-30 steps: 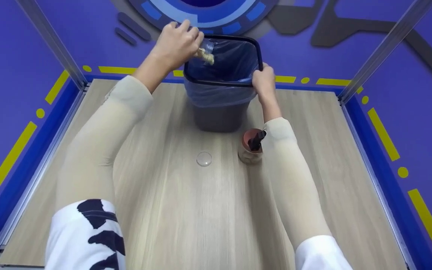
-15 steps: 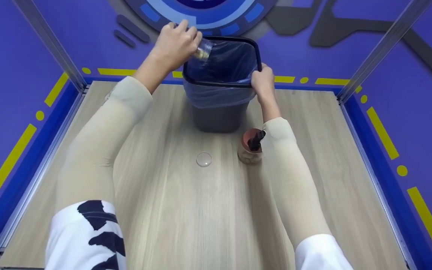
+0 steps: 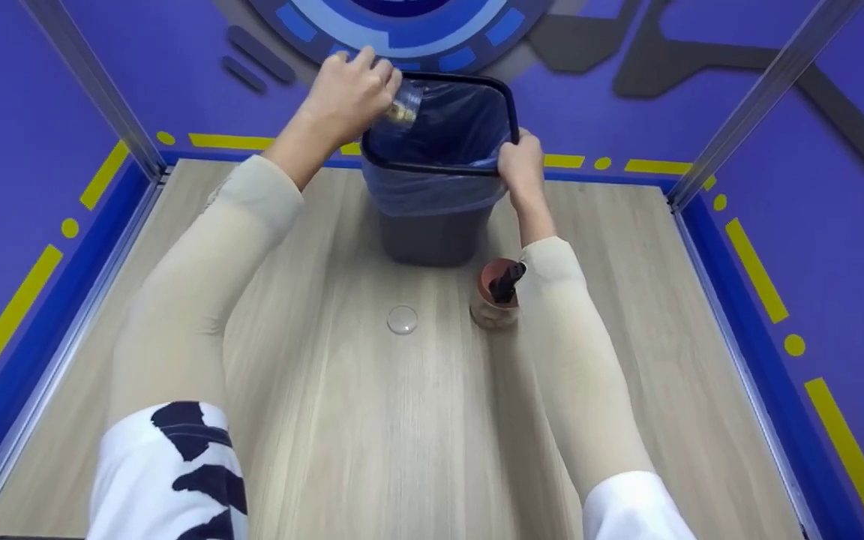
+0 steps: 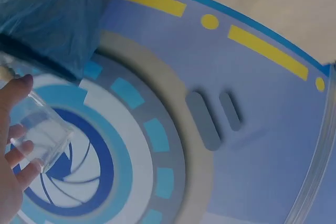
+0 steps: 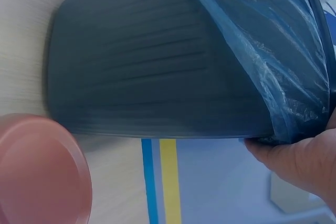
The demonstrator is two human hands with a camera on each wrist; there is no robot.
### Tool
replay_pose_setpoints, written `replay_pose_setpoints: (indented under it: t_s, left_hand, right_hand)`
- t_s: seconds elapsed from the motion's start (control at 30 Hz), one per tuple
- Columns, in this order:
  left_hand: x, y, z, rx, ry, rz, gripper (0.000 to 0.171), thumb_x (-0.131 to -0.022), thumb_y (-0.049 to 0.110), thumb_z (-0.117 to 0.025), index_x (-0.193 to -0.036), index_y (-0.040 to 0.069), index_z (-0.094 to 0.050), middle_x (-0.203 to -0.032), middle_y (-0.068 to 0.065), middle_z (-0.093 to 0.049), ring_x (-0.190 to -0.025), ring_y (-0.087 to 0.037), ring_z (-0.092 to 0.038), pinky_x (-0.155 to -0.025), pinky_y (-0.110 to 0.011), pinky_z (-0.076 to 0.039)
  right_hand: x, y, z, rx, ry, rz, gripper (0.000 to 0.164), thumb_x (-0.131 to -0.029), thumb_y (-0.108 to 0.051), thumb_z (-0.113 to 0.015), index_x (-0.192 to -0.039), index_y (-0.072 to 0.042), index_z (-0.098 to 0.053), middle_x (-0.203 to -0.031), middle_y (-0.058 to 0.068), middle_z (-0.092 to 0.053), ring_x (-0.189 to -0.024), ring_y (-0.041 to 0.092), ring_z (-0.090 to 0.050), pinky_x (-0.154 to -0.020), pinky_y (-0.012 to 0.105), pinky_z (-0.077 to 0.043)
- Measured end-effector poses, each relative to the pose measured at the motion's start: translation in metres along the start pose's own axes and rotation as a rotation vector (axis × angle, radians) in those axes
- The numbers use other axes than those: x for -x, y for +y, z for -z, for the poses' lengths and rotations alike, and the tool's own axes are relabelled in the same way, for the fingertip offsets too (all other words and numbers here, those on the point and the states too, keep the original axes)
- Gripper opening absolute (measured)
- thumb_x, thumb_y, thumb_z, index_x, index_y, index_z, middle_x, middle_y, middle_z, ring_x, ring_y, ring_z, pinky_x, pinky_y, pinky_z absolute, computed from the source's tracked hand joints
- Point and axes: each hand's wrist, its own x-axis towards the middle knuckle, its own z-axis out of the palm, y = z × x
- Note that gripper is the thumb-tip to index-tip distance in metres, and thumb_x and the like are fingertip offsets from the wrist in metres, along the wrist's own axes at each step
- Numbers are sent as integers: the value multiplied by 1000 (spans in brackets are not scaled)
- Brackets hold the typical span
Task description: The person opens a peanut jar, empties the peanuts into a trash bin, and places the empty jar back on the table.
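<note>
My left hand (image 3: 349, 99): fingers round one clear cup (image 4: 46, 134), pale contents (image 3: 402, 112), tilted at the mouth of the bin (image 3: 432, 236). My right hand (image 3: 523, 165): fingers gripping its rim. Bin: lined, near far edge of desk (image 3: 372, 442). Before it: one clear disc (image 3: 402, 320), one red-topped jar (image 3: 490, 311).

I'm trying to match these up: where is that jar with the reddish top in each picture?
Head: the reddish-topped jar is just right of centre, beside the right sleeve.
Left wrist: not in it.
Right wrist: lower left corner, where its round reddish top shows.
Shared landmark: the dark bin, upper middle in the head view, large across the right wrist view; its bluish liner fills the left wrist view's upper left.
</note>
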Motion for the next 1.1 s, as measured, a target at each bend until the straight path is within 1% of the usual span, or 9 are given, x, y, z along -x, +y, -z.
replay_pose_setpoints:
  t_s: [0.1,0.23,0.33,0.47,0.6,0.73,0.9,1.0,1.1]
  left_hand:
    - [-4,0,4,-15,-2,-10,42,-101,1,-55,-143,-3,-50,-128,-21,-59,-121,-38,-56,-92,-51,-56]
    - [-6,0,3,-15,39,-22,38,-103,1,-52,-140,-3,-53,-123,-20,-60,-117,-37,-57,-88,-50,-57]
    - [-3,0,0,0,71,-10,36,-103,1,-52,-139,-2,-54,-122,-20,-61,-116,-37,-58,-89,-50,-57]
    - [2,1,-4,-9,32,-29,43,-100,1,-59,-142,-3,-52,-124,-21,-60,-119,-38,-57,-92,-50,-56]
    - [4,2,-4,-9,14,-28,45,-99,0,-59,-143,-3,-50,-126,-21,-59,-120,-38,-56,-93,-51,-55]
    - [2,0,0,-16,48,-9,43,-100,1,-57,-143,-2,-51,-127,-21,-60,-120,-38,-57,-93,-50,-55]
    - [-4,-2,6,-51,109,-23,37,-104,1,-50,-140,-2,-54,-124,-19,-62,-117,-36,-59,-94,-49,-55]
    - [-4,-2,5,-69,106,-46,37,-103,-1,-50,-140,-2,-54,-124,-19,-62,-117,-36,-59,-94,-49,-55]
    - [-1,-3,3,-33,102,-15,38,-103,-1,-51,-141,-2,-52,-125,-20,-61,-119,-36,-58,-96,-49,-54]
  right_hand:
    - [1,0,4,-3,5,2,49,-101,-5,-35,-148,-4,-50,-149,11,-53,-128,15,-49,-105,27,-42]
    - [1,2,6,-1,21,14,48,-101,-5,-34,-145,-4,-53,-144,12,-56,-123,17,-51,-103,28,-43]
    - [1,3,4,1,20,21,47,-100,-5,-34,-142,-3,-55,-140,13,-58,-119,18,-52,-100,30,-44]
    - [0,2,1,12,19,25,46,-101,-6,-35,-143,-3,-55,-142,12,-57,-121,18,-52,-101,29,-44]
    - [1,2,0,8,16,20,46,-102,-7,-36,-144,-4,-54,-142,12,-57,-120,17,-52,-99,29,-44]
    - [3,2,1,-9,6,6,46,-103,-7,-36,-145,-5,-53,-143,11,-56,-117,17,-52,-96,28,-44]
    - [3,1,5,-6,23,-9,47,-103,-7,-35,-147,-5,-51,-146,11,-54,-121,16,-51,-101,27,-43]
    - [3,2,5,-4,34,4,47,-102,-6,-35,-147,-4,-52,-146,12,-54,-123,15,-51,-103,27,-43]
    - [3,2,3,3,26,10,47,-102,-6,-35,-146,-3,-52,-145,12,-55,-122,16,-51,-102,27,-43]
